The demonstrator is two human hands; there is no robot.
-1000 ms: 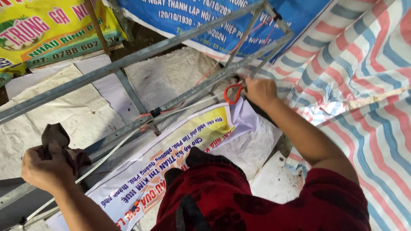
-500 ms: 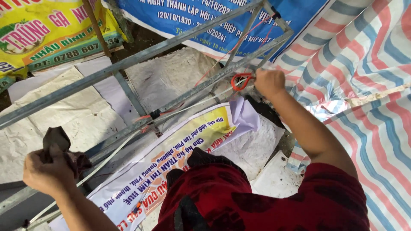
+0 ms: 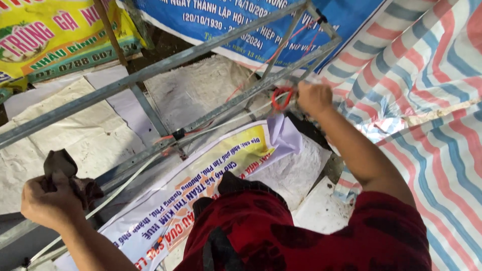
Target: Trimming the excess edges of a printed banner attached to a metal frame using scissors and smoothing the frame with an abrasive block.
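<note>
Right, status: right hand (image 3: 314,98) was far right, fist curled shut against the metal frame (image 3: 150,73), just where two bars met. A red loop (image 3: 282,99) stuck out of the fist's left side and touched the bar, so I read the hand as clamped on it. Couldn't tell whether the loop was cord or a tool handle, and the fingertips were hidden. Left hand (image 3: 47,203) was near left and low, closed tight on a dark cloth (image 3: 63,165) bunched up above the knuckles. It was well apart from the right hand. A white cord (image 3: 125,188) ran slantwise along the lower bar between the two hands. I couldn't tell whether the left hand also held its end. A printed white-and-yellow banner (image 3: 201,180) lay under the frame, its far corner folded over just beside the red loop. A striped tarp (image 3: 427,75) covered the right side, with a blue banner (image 3: 241,20) and a yellow banner (image 3: 50,35) at the far edge. My read on the step: work on the loop at the frame joint, with the left hand only holding the cloth off to the side. Any further move at that joint would call for a firm hold on the loop, the frame kept steady, and the banner corner and white cord kept out of it.
</note>
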